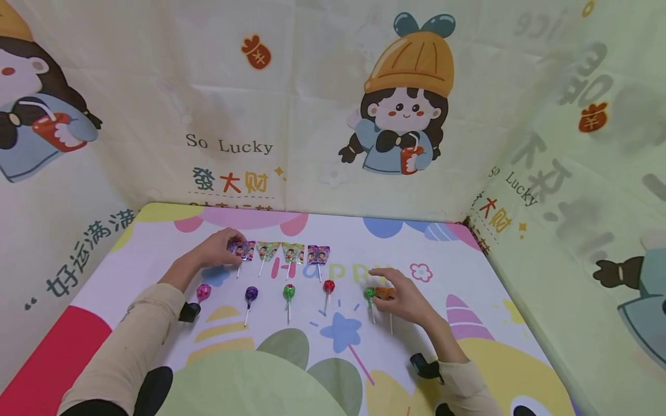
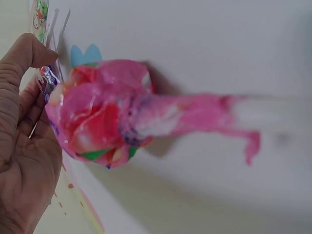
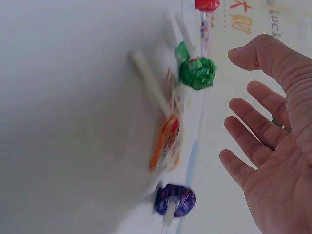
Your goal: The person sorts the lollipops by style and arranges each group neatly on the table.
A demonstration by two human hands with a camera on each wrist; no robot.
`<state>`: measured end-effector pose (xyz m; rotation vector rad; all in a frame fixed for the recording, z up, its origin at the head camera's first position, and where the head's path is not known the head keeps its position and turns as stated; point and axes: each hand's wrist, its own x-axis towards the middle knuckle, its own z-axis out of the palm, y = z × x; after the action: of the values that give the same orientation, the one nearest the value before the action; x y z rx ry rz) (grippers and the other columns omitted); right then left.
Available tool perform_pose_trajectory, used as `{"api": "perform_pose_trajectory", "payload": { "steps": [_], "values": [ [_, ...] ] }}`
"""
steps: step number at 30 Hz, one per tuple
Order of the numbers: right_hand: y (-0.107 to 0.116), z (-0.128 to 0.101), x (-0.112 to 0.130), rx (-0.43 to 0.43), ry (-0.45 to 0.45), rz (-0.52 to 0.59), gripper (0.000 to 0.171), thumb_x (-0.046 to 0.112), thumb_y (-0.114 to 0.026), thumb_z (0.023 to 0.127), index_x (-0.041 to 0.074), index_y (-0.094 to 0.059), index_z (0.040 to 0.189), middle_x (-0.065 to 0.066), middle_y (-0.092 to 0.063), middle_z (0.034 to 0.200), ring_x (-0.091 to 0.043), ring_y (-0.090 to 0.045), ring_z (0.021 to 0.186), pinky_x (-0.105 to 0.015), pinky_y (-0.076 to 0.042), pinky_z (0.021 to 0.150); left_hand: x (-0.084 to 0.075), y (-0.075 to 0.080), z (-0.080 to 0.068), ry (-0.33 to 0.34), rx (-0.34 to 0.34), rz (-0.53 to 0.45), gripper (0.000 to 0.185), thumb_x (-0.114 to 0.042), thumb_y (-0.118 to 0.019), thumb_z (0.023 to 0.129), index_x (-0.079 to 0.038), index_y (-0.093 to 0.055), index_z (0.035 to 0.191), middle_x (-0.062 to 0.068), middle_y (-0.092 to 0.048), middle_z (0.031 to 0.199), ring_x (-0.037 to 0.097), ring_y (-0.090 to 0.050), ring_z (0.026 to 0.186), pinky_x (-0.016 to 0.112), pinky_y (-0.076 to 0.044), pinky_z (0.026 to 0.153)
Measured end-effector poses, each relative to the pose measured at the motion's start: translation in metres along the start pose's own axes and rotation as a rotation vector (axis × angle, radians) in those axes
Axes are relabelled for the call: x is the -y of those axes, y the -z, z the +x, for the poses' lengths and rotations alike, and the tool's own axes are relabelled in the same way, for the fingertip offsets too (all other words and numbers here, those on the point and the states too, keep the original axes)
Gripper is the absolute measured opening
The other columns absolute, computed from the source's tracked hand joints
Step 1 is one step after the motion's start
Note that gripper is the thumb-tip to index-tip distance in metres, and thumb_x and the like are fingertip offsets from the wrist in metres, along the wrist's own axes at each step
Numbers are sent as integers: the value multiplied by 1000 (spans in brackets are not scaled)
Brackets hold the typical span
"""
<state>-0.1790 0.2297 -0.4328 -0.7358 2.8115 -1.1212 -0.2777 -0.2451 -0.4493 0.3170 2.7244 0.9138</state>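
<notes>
My left hand [image 1: 215, 248] pinches the purple flat-wrapped lollipop [image 1: 245, 249] at its left edge, at the left end of the upper row. My right hand [image 1: 411, 300] grips nothing; its fingers spread loosely near the orange flat-wrapped lollipop [image 1: 385, 293], which lies between a green ball lollipop [image 1: 370, 293] and a dark purple ball lollipop [image 3: 174, 201].

A light pinch seems best here — firm enough to steer the wrapper, soft enough not to crumple it — with its stick kept in line with the neighbouring green flat-wrapped lollipop [image 1: 268, 250]. I should keep my left wrist high, since the pink ball lollipop [image 1: 203, 292] sits just below it and could roll. On the right, coming straight down would spare the close neighbours a knock.

The flat wrappers look like thin, glossy printed film, flaring wide at the top. The ball heads are round, their shiny wrap creased and gathered around the necks. The sticks are pale, straight and slim, against the smooth, brightly printed tabletop [image 1: 151, 254].
</notes>
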Motion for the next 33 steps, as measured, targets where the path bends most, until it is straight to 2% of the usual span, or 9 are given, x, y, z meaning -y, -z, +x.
{"api": "perform_pose_trajectory", "payload": {
  "steps": [7, 12, 14, 16, 18, 20, 22, 27, 33],
  "values": [
    [5, -11, -6, -7, -7, -6, 60, 10, -80, 76, 11, -55, 131, -2, -56, 131, -30, -54, 116, -51, -49, 89, 0, -1, 0, -2, -1, -2, 57, -22, -77, 78, -5, -51, 126, 21, -46, 134, 39, -41, 124, 58, -30, 108],
    [8, -16, -10, -2, -7, -36, 59, 10, -80, 76, 10, -56, 130, -4, -57, 129, -28, -57, 89, -34, -49, 70, 2, -1, 1, -14, -6, 1, 57, -22, -78, 78, -4, -51, 125, 21, -47, 133, 39, -41, 124, 58, -30, 108],
    [8, -17, -12, 5, -3, -49, 59, 9, -79, 76, 10, -56, 130, -4, -57, 129, -28, -54, 82, -31, -46, 67, 2, -1, 1, -18, -8, 3, 57, -22, -78, 78, -4, -51, 125, 21, -47, 133, 39, -41, 123, 58, -30, 108],
    [9, -18, -14, 12, 6, -57, 59, 9, -79, 76, 10, -55, 130, -3, -57, 130, -27, -57, 86, -33, -49, 72, 1, 0, 0, -22, -9, 4, 57, -22, -78, 77, -4, -52, 124, 21, -47, 132, 39, -42, 123, 59, -30, 107],
    [9, -19, -15, 17, 15, -62, 59, 7, -78, 75, 10, -55, 130, -4, -56, 131, -26, -58, 99, -40, -51, 80, 1, 0, 0, -26, -9, 3, 57, -22, -78, 77, -4, -52, 124, 22, -48, 132, 39, -42, 123, 59, -30, 107],
    [10, -20, -17, 22, 21, -74, 60, 6, -78, 75, 10, -55, 130, -3, -56, 132, -25, -55, 113, -48, -49, 91, 2, 0, 0, -28, -11, 3, 57, -22, -78, 77, -4, -52, 124, 21, -48, 132, 39, -42, 123, 58, -30, 108],
    [10, -22, -18, 34, 12, -70, 60, 5, -78, 74, 9, -56, 129, -5, -55, 133, -25, -52, 119, -50, -46, 96, 2, 0, 1, -33, -11, 4, 56, -22, -78, 77, -4, -52, 123, 21, -48, 131, 39, -42, 123, 58, -30, 108],
    [11, -25, -20, 65, -35, -93, 60, 7, -78, 75, 11, -56, 130, -6, -54, 133, -26, -50, 123, -50, -44, 100, 3, -1, 1, -43, -8, 3, 57, -23, -78, 76, -3, -52, 123, 23, -48, 132, 40, -42, 123, 58, -30, 107],
    [11, -27, -25, 95, -68, -91, 62, 6, -77, 74, 11, -54, 132, -5, -54, 134, -25, -50, 124, -50, -42, 102, 5, -1, 3, -23, -9, -9, 57, -23, -78, 76, -5, -52, 124, 21, -47, 134, 39, -41, 125, 58, -30, 108]
  ]
}}
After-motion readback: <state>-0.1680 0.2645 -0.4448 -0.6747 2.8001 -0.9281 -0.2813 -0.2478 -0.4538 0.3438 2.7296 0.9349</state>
